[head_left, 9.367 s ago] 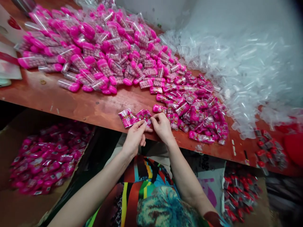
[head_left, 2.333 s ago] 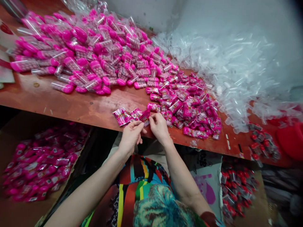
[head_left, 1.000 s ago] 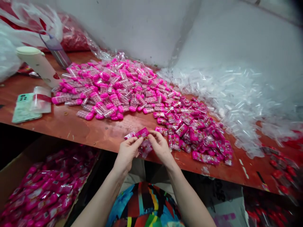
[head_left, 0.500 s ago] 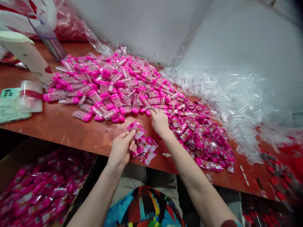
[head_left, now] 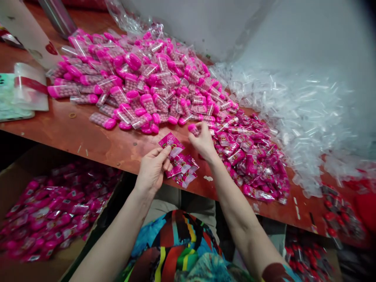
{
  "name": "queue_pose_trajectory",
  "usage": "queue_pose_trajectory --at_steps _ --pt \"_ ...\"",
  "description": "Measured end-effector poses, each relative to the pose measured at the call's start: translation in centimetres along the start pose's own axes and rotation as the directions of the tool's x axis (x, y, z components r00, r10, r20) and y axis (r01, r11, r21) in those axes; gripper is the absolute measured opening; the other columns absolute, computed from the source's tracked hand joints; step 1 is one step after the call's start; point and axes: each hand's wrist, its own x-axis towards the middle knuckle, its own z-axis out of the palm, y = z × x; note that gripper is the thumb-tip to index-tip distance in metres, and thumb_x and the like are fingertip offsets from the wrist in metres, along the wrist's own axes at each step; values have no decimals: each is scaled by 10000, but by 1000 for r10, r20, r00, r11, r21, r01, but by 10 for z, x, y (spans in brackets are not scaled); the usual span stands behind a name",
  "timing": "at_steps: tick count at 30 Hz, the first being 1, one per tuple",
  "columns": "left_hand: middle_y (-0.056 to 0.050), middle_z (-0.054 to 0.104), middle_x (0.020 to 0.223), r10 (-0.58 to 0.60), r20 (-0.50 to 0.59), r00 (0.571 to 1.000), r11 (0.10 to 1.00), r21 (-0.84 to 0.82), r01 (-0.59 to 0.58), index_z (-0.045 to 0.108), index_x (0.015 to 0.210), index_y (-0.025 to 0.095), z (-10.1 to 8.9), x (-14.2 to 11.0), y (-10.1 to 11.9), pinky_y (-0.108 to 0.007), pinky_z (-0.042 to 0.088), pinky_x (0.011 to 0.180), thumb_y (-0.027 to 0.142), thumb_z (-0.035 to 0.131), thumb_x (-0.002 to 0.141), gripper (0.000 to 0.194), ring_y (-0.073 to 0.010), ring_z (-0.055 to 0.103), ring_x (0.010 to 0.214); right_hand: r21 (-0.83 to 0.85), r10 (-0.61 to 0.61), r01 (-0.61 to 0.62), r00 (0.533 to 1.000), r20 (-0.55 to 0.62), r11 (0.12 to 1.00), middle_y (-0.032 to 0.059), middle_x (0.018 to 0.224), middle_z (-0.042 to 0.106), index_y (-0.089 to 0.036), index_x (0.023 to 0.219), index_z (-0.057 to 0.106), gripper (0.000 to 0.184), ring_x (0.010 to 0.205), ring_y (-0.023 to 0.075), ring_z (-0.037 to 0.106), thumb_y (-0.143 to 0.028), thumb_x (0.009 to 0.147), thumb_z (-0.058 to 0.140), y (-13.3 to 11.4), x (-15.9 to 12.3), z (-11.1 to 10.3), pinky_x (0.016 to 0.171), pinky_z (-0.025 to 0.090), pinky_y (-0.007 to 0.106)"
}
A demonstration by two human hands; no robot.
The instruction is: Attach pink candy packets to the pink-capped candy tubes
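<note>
My left hand (head_left: 151, 170) pinches a flat pink printed wrapper (head_left: 169, 141) between thumb and fingers. Several more such wrappers (head_left: 185, 171) lie overlapping at the table's front edge, right beside these fingers. My right hand (head_left: 205, 143) is closed on a small clear tube with a pink cap (head_left: 193, 129), lifted just in front of the heap. That heap of pink-capped tubes (head_left: 141, 86), filled with small pale pink balls, spreads across the table. Near my right wrist lies a pile of tubes in shiny pink wrappers (head_left: 249, 164).
Clear empty plastic pieces (head_left: 293, 113) are heaped at the right by the wall. A cardboard box below left holds pink wrapped packs (head_left: 55, 211). A phone (head_left: 7, 96), a clear plastic piece with a red band (head_left: 31, 86) and bottles stand left. Red-capped items (head_left: 340, 215) lie far right.
My right hand has drawn back from the edge of the heap with a pink-capped tube in its fingers. My left hand still holds the wrapper. The view has tilted downward.
</note>
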Motion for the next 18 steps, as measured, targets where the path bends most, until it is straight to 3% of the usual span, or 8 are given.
queue_pose_trajectory --at_steps 2,5,8,12,18 --pt "94 404 433 8 18 1000 999 39 -9 553 654 161 1 -7 -4 -186 331 403 281 822 686 296 -36 360 366 397 109 -129 991 73 909 -73 653 452 -227 992 521 222 529 105 441 -288 798 609 -9 -29 -1 554 400 251" --pt "86 424 436 -17 76 997 997 74 12 573 672 159 5 -19 -12 -192 340 413 286 807 706 268 -42 374 367 630 176 -296 953 247 718 -77 655 488 -222 988 574 311 511 78 427 -352 749 723 -16 -72 -2 505 370 218" --pt "79 434 449 -88 132 987 992 101 74 597 689 147 10 -29 -22 -197 334 408 292 802 712 252 -41 363 366 685 189 -281 960 208 672 -49 756 608 -213 947 596 330 587 82 524 -304 694 787 -14 -98 -4 556 432 213" --pt "75 400 423 -161 158 974 982 124 142 555 603 139 16 -37 -34 -197 293 391 272 819 690 308 -39 344 364 712 216 -228 970 109 665 -59 737 622 -210 920 595 344 641 87 575 -230 653 812 -2 -112 -8 638 486 219" --pt "78 378 404 -137 91 986 987 90 129 492 532 158 29 -41 -49 -211 307 387 254 839 648 379 -44 341 363 649 247 -157 968 -48 744 -46 767 624 -217 938 586 318 672 101 589 -304 695 773 9 -123 -8 667 503 239"
